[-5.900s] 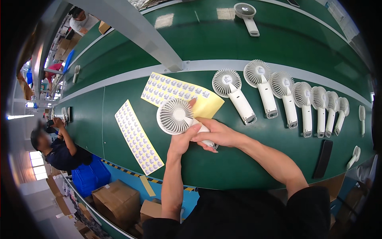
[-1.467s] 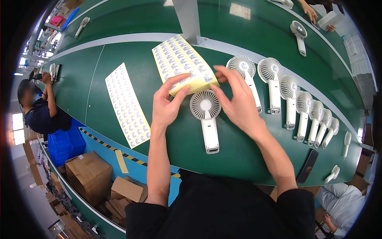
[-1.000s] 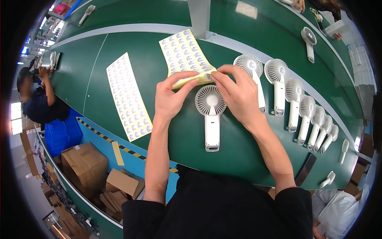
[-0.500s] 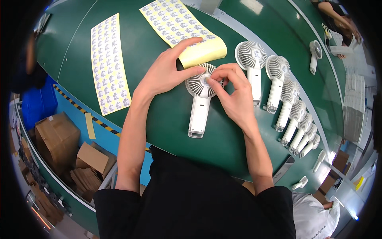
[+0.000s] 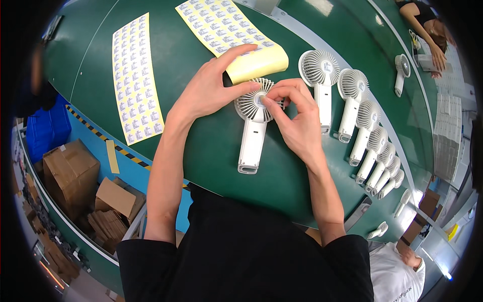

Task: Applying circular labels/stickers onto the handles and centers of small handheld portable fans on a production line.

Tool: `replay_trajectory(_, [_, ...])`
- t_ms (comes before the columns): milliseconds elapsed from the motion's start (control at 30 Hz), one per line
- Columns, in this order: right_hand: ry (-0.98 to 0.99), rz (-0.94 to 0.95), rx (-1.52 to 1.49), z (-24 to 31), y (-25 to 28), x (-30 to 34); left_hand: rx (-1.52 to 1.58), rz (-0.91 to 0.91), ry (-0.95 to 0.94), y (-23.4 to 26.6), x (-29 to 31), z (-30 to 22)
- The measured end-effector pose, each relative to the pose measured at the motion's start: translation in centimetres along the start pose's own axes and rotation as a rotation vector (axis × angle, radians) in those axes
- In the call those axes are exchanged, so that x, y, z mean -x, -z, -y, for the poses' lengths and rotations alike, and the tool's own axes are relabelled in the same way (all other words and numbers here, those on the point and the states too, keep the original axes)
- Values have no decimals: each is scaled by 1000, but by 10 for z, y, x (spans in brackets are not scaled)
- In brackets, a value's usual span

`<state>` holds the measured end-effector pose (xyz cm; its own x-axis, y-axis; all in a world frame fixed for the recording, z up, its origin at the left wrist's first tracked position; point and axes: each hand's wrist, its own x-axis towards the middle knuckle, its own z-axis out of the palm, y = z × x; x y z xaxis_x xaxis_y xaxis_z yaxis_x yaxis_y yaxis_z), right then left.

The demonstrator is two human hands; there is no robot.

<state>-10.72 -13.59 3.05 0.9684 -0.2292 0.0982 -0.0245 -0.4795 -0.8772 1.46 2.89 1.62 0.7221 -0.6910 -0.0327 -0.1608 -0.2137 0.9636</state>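
Fingers (image 5: 269, 100) of the right hand (image 5: 297, 126) now pinch a small sticker onto the hub of the white fan (image 5: 254, 126) lying on the green surface (image 5: 201, 146); the left hand (image 5: 211, 90), fingers spread, has come off the sticker sheet (image 5: 226, 30) to steady the fan's head.

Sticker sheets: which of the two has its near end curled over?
The right-hand sticker sheet, beside the left hand: its end folds over, showing plain yellow backing. The left-hand sticker sheet lies fully flat on the green table.
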Motion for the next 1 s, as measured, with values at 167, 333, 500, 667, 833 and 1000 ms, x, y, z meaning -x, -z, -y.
replay_trajectory(167, [46,-24,2,-2,-2,0,-44,-21,-43,-2,-2,0])
replay_trajectory(333, [124,-71,142,-1,-6,1,-8,1,8,0,0,-3])
replay_trajectory(500, [-37,-67,134,-3,-5,1,4,13,23,1,0,-5])
replay_trajectory(667, [48,-169,124,-6,-12,-14,29,30,10,0,0,-7])
replay_trajectory(833, [-145,-183,572,17,2,20,30,-3,-32,1,2,-6])
replay_trajectory(1000, [-204,146,457,34,-12,46,63,-12,-34,1,2,-4])
